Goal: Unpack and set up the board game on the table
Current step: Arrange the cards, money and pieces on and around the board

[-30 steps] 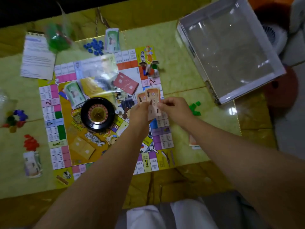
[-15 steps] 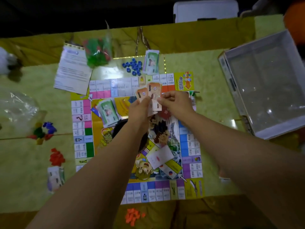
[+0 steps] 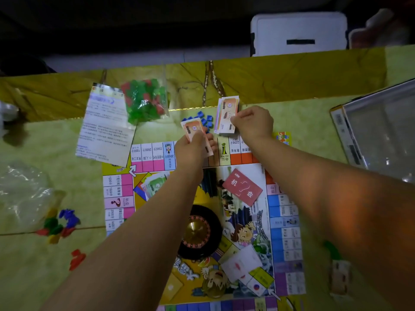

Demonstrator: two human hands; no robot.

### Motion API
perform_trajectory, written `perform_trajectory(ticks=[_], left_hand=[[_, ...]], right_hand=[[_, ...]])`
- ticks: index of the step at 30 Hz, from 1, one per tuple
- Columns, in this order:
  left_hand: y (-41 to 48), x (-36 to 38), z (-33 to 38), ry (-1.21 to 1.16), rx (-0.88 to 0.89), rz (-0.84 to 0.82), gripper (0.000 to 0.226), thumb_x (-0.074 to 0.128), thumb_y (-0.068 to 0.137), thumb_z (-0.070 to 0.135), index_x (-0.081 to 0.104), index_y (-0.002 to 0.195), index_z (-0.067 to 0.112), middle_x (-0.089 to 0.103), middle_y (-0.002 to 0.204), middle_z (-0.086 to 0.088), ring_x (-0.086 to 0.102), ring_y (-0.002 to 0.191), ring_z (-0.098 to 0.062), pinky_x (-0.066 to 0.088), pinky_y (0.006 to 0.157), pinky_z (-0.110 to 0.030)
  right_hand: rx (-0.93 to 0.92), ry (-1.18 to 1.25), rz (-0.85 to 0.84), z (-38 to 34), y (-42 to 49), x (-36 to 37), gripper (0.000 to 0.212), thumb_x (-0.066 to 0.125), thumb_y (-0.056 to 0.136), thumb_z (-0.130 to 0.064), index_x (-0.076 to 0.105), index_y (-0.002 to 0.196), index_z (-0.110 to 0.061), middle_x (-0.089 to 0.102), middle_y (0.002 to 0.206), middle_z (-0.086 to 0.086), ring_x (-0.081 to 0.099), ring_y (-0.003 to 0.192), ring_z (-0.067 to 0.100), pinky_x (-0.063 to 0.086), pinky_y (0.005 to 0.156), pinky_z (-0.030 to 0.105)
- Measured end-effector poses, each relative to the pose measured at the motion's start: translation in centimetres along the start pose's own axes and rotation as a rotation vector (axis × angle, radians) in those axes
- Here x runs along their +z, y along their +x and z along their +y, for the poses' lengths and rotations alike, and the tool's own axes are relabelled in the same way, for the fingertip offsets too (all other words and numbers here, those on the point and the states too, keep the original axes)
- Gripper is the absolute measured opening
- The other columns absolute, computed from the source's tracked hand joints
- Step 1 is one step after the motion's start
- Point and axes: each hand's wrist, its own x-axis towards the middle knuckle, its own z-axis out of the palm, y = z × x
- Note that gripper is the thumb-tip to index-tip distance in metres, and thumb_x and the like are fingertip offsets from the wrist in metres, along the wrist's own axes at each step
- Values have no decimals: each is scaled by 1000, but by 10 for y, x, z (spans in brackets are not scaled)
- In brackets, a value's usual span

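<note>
Both hands are at the far edge of the board [image 3: 283, 221]. My left hand [image 3: 192, 150] grips a few orange notes [image 3: 192, 129], thumb on top, over the board's edge squares. My right hand [image 3: 252, 125] pinches the near end of the pile of notes [image 3: 226, 115], orange one on top, just past the board on the table [image 3: 33, 277]. Blue pieces [image 3: 206, 119] lie between the two bundles. Roulette wheel [image 3: 197, 232] and red card [image 3: 243, 189] are on the board. Open box [image 3: 381, 131] is at right. Rules sheet [image 3: 105, 129] and bag of green and red pieces [image 3: 144, 102] are far left.
</note>
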Motion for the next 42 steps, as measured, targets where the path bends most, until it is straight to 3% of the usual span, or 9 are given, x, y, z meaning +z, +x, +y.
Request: perform_trajectory(ticks=[6, 11, 13, 17, 24, 27, 32, 37, 42], left_hand=[[13, 4, -2, -6, 32, -74, 19, 44, 98, 4, 61, 91, 1, 60, 79, -15, 55, 67, -25, 49, 57, -28], [12, 0, -5, 70, 56, -108, 21, 44, 98, 7, 63, 101, -2, 64, 78, -12, 59, 65, -20, 50, 60, -28], [5, -3, -5, 140, 95, -134, 23, 42, 99, 7, 63, 100, -1, 64, 79, -12, 59, 64, -18, 52, 60, -26], [-16, -8, -7, 383, 198, -227, 23, 41, 101, 14, 59, 90, 4, 64, 72, -8, 60, 62, -16, 53, 62, -27], [-53, -25, -18, 583, 119, -365, 22, 45, 94, 9, 56, 75, 7, 60, 70, -14, 60, 67, -27, 56, 68, -45], [-66, -35, -28, 654, 50, -332, 17, 43, 90, -1, 60, 95, 0, 61, 79, -20, 60, 65, -28, 56, 57, -34], [-84, -53, -52, 746, 152, -334, 17, 42, 88, 0, 59, 86, 2, 63, 74, -19, 50, 54, -21, 41, 52, -27], [-112, -79, -76, 607, 119, -308, 24, 31, 97, -1, 52, 88, 5, 54, 64, -8, 44, 43, -9, 33, 42, -18], [-138, -106, -100, 421, 96, -131, 29, 33, 91, -2, 55, 107, 5, 57, 79, -18, 42, 52, -18, 32, 47, -28]], right_hand=[[-36, -199, 63, 7, 12, 13, 12, 69, 84, -23, 61, 90, -17, 67, 102, 3, 62, 94, 22, 42, 72, 27], [-135, -135, 64, 8, 9, 12, 16, 67, 84, -22, 52, 82, -22, 61, 81, 0, 62, 83, 24, 49, 70, 35], [-234, 67, 12, 4, 1, 10, 14, 68, 84, -23, 55, 83, -22, 51, 72, -5, 55, 70, 17, 48, 66, 36], [-337, 146, -258, -7, -31, 5, 18, 71, 83, -32, 66, 95, -20, 55, 102, -1, 52, 80, 7, 43, 72, 19], [-316, 22, -368, 12, -78, -8, 18, 61, 92, -24, 59, 80, -10, 55, 76, 0, 51, 69, 9, 37, 59, 20], [-265, 81, -293, 26, -95, -14, 15, 55, 95, -20, 52, 85, -10, 50, 74, -7, 47, 67, 3, 33, 51, 9], [-149, 172, -339, 48, -129, -12, 19, 49, 96, -22, 54, 97, -3, 55, 82, 7, 52, 74, 18, 38, 64, 30], [-108, 159, -383, 68, -159, -15, 16, 47, 95, -11, 54, 109, -10, 60, 98, 9, 57, 77, 20, 46, 66, 32], [49, 282, -439, 86, -200, -20, 18, 63, 90, -11, 59, 108, -7, 63, 88, 11, 57, 67, 15, 49, 59, 24]])
